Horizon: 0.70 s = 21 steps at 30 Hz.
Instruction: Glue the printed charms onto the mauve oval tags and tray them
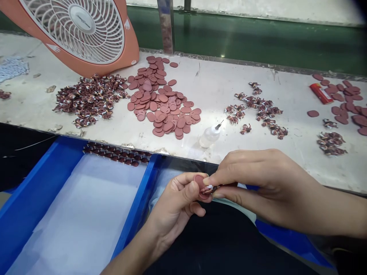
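My left hand point(177, 202) pinches a dark red oval disc point(200, 182) between thumb and fingers, just below the bench's front edge. My right hand point(258, 179) meets it from the right, fingers closed on a small brown-and-white figure piece point(208, 188) pressed against the disc. On the bench behind lie a heap of the same red oval discs point(163, 101), a large pile of small brown figure pieces point(88, 97) and a looser scatter of them point(258, 109). A small clear glue bottle point(210, 134) with a needle tip lies on its side just beyond my hands.
A blue tray point(43, 183) lined with white paper sits at lower left, with a row of finished pieces point(117, 153) along its far edge. An orange fan point(83, 32) stands back left. More discs point(348, 101), a red lighter point(321, 93) and small piles point(331, 142) lie far right.
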Available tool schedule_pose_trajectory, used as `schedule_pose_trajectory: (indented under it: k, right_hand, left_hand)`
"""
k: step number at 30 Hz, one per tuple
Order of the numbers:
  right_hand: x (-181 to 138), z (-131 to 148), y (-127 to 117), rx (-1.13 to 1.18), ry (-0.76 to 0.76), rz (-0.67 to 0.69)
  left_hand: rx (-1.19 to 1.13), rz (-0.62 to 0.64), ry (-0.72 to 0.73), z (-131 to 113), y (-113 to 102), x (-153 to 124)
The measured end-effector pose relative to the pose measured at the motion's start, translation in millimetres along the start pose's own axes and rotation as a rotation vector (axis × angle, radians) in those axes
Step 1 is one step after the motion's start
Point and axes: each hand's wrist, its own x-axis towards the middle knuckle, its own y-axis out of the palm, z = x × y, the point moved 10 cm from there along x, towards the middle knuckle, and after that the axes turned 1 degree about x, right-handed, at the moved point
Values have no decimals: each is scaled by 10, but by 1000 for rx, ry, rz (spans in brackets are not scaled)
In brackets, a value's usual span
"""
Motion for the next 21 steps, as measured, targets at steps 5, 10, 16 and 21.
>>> schedule_pose_trajectory:
  k: [5, 10, 16, 21]
  right_hand:
    - [-9, 51, 18, -15, -16, 5]
    - [-80, 120, 19, -45, -31, 12]
    - [-138, 103, 39, -8, -7, 24]
    - [-74, 70, 55, -17, 8, 14]
  left_hand:
    - [0, -4, 45, -54, 28, -33]
    - [2, 37, 73, -98, 109, -74]
    - [-26, 73, 65, -121, 170, -58]
    - [-40, 67, 48, -108, 129, -26]
